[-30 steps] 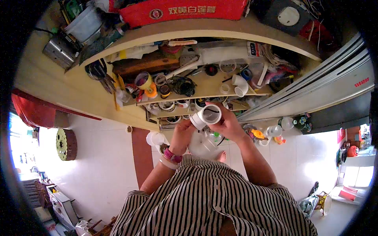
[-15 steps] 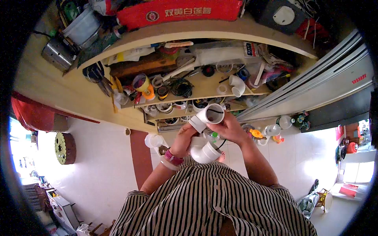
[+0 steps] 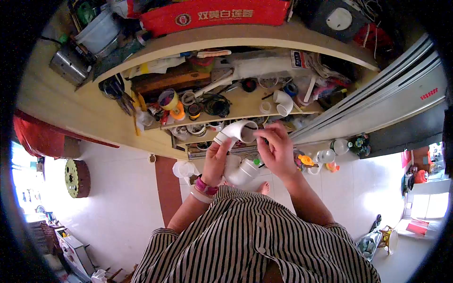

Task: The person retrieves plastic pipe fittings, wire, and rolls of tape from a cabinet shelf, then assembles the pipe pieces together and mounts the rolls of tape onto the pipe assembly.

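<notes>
My left hand (image 3: 217,160) is closed around a white plastic S-bend pipe (image 3: 231,131), gripping it near its upper elbow. The lower curved part (image 3: 244,172) hangs below, in front of my shirt. A thin black cord (image 3: 250,127) shows in the upper opening, which faces right. At that opening my right hand (image 3: 277,150) has its thumb and fingers pinched together, apparently on the cord's end; the fingertips partly hide it. A short dark piece, apparently the same cord, shows by the lower opening.
Ahead, cabinet shelves (image 3: 245,104) hold another white elbow (image 3: 283,103), a black wire coil (image 3: 217,105), tape rolls and tools. A red box (image 3: 214,18) lies on top. Plastic bottles (image 3: 325,156) stand on the floor at right, a white container (image 3: 183,169) at left.
My right hand has moved off the pipe's side up to the upper opening, fingers now pinched there. The pipe has turned and shifted slightly left, its upper opening now facing more to the right.
</notes>
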A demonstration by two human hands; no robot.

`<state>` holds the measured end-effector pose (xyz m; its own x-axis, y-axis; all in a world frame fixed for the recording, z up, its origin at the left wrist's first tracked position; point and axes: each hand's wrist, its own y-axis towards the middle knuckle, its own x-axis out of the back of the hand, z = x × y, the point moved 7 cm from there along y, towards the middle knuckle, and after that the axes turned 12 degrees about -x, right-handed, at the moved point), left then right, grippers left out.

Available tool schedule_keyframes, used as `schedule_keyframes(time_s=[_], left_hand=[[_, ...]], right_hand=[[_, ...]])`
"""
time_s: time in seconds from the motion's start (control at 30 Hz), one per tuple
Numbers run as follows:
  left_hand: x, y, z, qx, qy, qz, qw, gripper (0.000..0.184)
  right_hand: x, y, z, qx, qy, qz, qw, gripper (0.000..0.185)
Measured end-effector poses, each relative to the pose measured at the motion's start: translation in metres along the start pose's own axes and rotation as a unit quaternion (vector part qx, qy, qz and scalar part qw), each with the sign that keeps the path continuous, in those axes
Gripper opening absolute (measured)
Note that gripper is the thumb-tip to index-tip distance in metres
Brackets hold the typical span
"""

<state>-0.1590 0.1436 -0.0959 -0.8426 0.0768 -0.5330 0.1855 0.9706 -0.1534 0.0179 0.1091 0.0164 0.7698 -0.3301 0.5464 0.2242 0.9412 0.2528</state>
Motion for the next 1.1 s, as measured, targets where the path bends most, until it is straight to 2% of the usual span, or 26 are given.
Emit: schedule_keyframes(time_s=[0.03,0.07,0.13,0.23,0.3,0.37,0.4,0.47,0.5,0.57,0.6,0.63,0.7,0.73,0.77,0.83,0.87,0.93,0.97,1.0,1.03,1.07,1.1], left_hand=[[0.005,0.001,0.005,-0.021,0.047,0.023,0.998,0.024],[0.003,0.000,0.004,-0.021,0.047,0.024,0.998,0.024],[-0.004,-0.001,-0.008,-0.079,0.098,0.061,0.990,0.025],[-0.004,-0.003,-0.014,-0.066,0.160,0.103,0.979,0.024],[-0.010,-0.010,-0.020,-0.065,0.152,0.087,0.982,0.023],[-0.009,-0.013,-0.021,-0.068,0.144,0.069,0.985,0.023],[-0.002,-0.016,-0.018,-0.056,0.122,0.034,0.990,0.022],[0.012,-0.023,-0.010,-0.066,0.091,-0.022,0.993,0.017],[0.016,-0.026,-0.004,-0.065,0.092,-0.022,0.993,0.017],[0.025,-0.030,-0.003,-0.135,0.028,-0.066,0.988,0.015],[0.035,-0.031,-0.004,-0.115,0.076,-0.070,0.988,0.022],[0.038,-0.030,-0.002,-0.115,0.077,-0.069,0.988,0.022],[0.015,-0.025,-0.042,-0.262,0.189,-0.024,0.946,0.032],[-0.010,-0.025,-0.068,-0.347,0.326,0.048,0.878,0.041],[-0.027,-0.018,-0.088,-0.347,0.326,0.048,0.878,0.041],[-0.080,-0.018,-0.110,-0.439,0.506,0.187,0.719,0.032],[-0.078,-0.011,-0.109,-0.439,0.507,0.187,0.718,0.032],[-0.078,0.001,-0.083,-0.369,0.519,0.310,0.706,0.021],[-0.079,0.001,-0.084,-0.370,0.518,0.313,0.705,0.021],[-0.078,0.001,-0.085,-0.355,0.497,0.308,0.730,0.018],[-0.077,-0.001,-0.084,-0.338,0.475,0.302,0.755,0.018],[-0.077,-0.002,-0.081,-0.336,0.475,0.304,0.754,0.018],[-0.070,0.001,-0.081,-0.324,0.458,0.248,0.790,0.018]], right_hand=[[-0.002,0.000,0.012,0.072,-0.075,-0.038,0.994,0.029],[-0.004,0.003,0.010,0.036,-0.088,-0.039,0.995,0.030],[-0.009,0.003,0.016,0.021,-0.124,-0.029,0.992,0.028],[-0.017,0.004,0.002,-0.002,-0.168,-0.002,0.986,0.025],[-0.018,0.004,-0.006,-0.010,-0.175,0.014,0.984,0.023],[-0.011,0.006,0.003,0.063,-0.109,-0.011,0.992,0.017],[-0.010,0.008,0.003,0.063,-0.109,-0.010,0.992,0.017],[0.004,0.014,-0.002,-0.004,0.062,-0.047,0.997,0.012],[0.006,0.014,0.000,-0.005,0.063,-0.047,0.997,0.012],[0.008,0.013,-0.031,-0.232,0.250,-0.041,0.939,0.010],[0.014,0.017,-0.031,-0.168,0.260,-0.075,0.948,0.013],[0.016,0.019,-0.033,-0.169,0.261,-0.076,0.947,0.013],[0.004,0.021,-0.012,-0.064,0.101,0.054,0.991,0.015],[0.000,0.019,0.002,-0.019,0.052,0.074,0.996,0.015],[-0.002,0.018,0.003,-0.019,0.052,0.074,0.996,0.015],[-0.016,0.011,0.015,0.040,0.019,0.145,0.988,0.016],[-0.014,0.008,0.018,0.052,0.060,0.107,0.991,0.017],[-0.013,0.008,0.012,0.040,0.078,0.099,0.991,0.022],[-0.010,0.010,0.014,0.025,0.096,0.088,0.991,0.027],[-0.005,0.009,0.019,0.022,0.095,0.084,0.992,0.027],[-0.002,0.008,0.014,-0.061,0.105,0.100,0.987,0.039],[-0.002,0.007,0.009,-0.143,0.116,0.116,0.976,0.052],[-0.003,0.005,0.004,-0.144,0.117,0.115,0.976,0.052]])
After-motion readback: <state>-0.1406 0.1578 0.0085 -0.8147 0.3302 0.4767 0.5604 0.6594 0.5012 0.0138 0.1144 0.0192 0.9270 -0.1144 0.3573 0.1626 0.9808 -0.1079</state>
